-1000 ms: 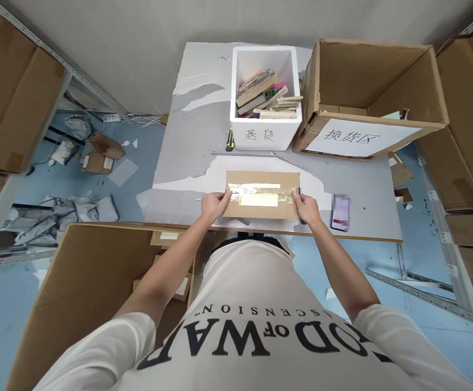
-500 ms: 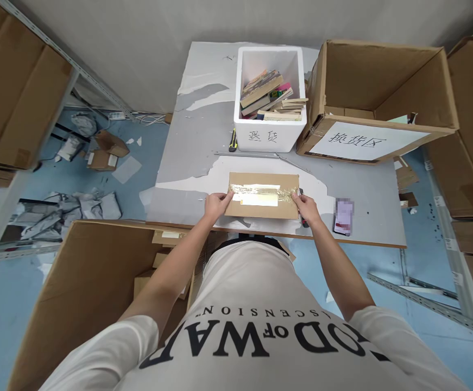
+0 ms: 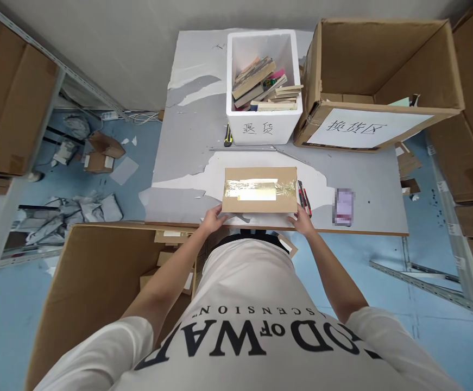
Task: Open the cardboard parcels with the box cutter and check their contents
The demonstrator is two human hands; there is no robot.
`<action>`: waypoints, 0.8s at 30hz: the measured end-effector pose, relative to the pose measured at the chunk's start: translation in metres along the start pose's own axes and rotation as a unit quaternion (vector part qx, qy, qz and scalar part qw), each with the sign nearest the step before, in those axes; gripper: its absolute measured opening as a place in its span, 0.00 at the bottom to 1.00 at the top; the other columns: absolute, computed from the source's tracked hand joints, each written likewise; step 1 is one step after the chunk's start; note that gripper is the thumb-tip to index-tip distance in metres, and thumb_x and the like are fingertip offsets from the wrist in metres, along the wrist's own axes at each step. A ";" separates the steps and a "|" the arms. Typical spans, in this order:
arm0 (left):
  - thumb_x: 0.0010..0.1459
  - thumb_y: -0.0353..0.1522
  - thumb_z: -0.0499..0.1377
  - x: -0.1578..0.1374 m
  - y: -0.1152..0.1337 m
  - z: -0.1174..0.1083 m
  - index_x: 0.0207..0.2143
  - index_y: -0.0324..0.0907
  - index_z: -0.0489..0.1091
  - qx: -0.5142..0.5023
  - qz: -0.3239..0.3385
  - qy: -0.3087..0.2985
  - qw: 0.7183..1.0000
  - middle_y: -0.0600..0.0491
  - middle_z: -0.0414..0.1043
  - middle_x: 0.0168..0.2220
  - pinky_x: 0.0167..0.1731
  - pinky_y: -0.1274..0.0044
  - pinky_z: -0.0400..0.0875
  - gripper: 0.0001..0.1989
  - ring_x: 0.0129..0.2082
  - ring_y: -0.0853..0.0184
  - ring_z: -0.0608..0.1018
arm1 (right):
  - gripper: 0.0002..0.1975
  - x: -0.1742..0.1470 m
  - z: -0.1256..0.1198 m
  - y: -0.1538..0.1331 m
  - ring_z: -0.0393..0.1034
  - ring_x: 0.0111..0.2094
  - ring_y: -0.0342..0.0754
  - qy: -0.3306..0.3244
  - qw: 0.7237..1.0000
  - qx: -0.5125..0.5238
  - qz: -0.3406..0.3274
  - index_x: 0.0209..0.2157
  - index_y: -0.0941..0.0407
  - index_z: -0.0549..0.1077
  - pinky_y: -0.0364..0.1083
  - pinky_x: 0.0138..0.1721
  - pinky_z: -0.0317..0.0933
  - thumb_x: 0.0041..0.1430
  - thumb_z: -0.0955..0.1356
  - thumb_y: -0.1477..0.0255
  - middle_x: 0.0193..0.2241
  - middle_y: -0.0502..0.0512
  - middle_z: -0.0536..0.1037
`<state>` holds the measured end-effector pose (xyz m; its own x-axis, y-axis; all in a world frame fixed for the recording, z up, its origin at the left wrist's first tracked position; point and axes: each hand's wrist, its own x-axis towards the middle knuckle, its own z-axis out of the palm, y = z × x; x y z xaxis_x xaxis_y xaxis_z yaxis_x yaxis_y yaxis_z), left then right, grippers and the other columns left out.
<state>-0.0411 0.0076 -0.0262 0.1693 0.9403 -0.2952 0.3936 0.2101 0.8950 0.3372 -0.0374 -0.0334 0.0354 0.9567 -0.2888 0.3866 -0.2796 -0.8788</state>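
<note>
A flat cardboard box [image 3: 259, 205] lies near the front edge of the table, with clear tape and a white label across its top. My left hand [image 3: 213, 219] is at its near left corner, thumb along the front and fingers by the side. At the near right corner, my right hand [image 3: 302, 220] grips in much the same way, its fingertips partly hidden by the box. Just right of the box is a red and black utility knife [image 3: 304, 199]. A phone [image 3: 344, 207] with a blurred screen lies farther right.
At the back stands a white foam box [image 3: 264, 129] of books, with a yellow and black cutter [image 3: 228, 135] beside it. A large labelled carton [image 3: 383, 145] is at the back right. Below the table's left front, a big open carton [image 3: 93, 282] holds smaller boxes.
Both hands have slid from the box's ends toward its near corners, and the thumbs have left the taped top. More of the red and black utility knife shows. The view has shifted slightly.
</note>
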 end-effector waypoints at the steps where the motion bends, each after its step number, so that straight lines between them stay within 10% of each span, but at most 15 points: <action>1: 0.45 0.43 0.64 -0.002 -0.005 0.003 0.44 0.38 0.75 0.010 0.004 -0.007 1.000 0.44 0.78 0.45 0.54 0.65 0.67 0.25 0.50 0.53 0.76 | 0.37 -0.001 0.004 0.004 0.67 0.54 0.59 -0.001 1.000 0.003 0.005 0.60 0.50 0.61 0.61 0.54 0.62 0.47 0.71 0.66 0.56 0.60 0.69; 11: 0.56 0.46 0.54 -0.002 0.026 0.006 0.38 0.37 0.75 0.066 0.026 0.039 0.997 0.49 0.77 0.34 0.38 0.74 0.70 0.22 0.35 0.62 0.76 | 0.26 0.006 0.010 -0.028 0.71 0.46 0.54 0.025 0.995 0.100 -0.009 0.49 0.55 0.65 0.55 0.52 0.64 0.53 0.67 0.54 0.43 0.61 0.76; 18: 0.59 0.49 0.49 0.019 0.081 -0.012 0.24 0.36 0.74 0.208 -0.010 0.141 0.968 0.56 0.59 0.18 0.25 0.79 0.55 0.27 0.25 0.70 0.67 | 0.27 0.020 -0.010 -0.075 0.71 0.40 0.57 0.064 0.989 -0.130 0.041 0.35 0.54 0.68 0.52 0.44 0.62 0.59 0.56 0.45 0.36 0.61 0.77; 24: 0.58 0.49 0.49 0.033 0.080 -0.008 0.20 0.37 0.74 0.219 -0.034 0.123 0.967 0.54 0.58 0.16 0.24 0.77 0.52 0.28 0.24 0.69 0.65 | 0.30 0.033 -0.006 -0.073 0.70 0.37 0.56 0.059 0.979 -0.180 0.072 0.31 0.54 0.68 0.50 0.41 0.60 0.59 0.54 0.43 0.33 0.62 0.77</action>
<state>-0.0109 0.0571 0.0381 -0.0694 0.9747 -0.2124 0.7499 0.1914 0.6333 0.3161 0.0148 0.0236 0.2108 0.9181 -0.3357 0.6683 -0.3860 -0.6359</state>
